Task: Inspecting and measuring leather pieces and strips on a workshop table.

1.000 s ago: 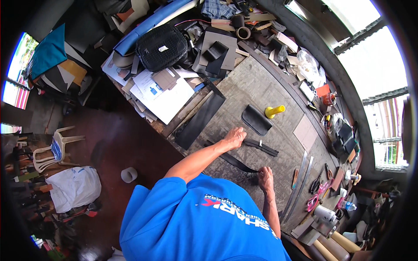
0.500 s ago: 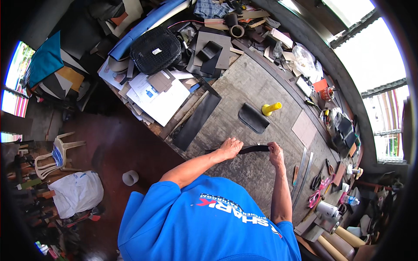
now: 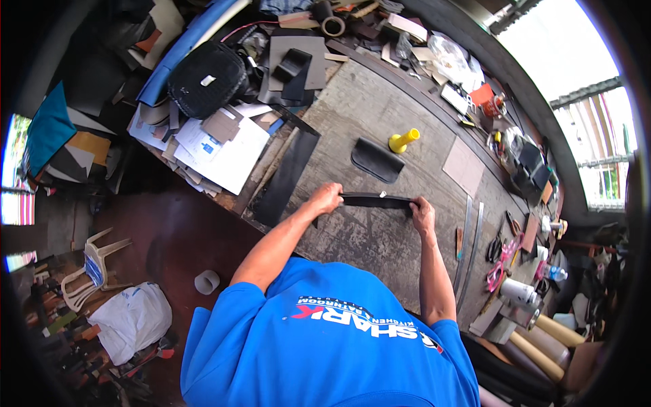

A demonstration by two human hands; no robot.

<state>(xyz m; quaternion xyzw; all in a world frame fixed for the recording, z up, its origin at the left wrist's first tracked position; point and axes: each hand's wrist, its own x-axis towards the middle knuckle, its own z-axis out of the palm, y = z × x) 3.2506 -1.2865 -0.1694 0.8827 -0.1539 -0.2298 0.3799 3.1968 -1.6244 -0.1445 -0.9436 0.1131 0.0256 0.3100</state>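
Black strip (image 3: 377,201) between hands (image 3: 424,216), inside worktop (image 3: 373,102) edges.

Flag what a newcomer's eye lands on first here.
Probably the bright blue shirt, filling the bottom centre. Just beyond it, the left hand and right hand hold a black strip between them over the grey worktable. Past that, the small yellow flared piece pops beside a dark, round-cornered flap.
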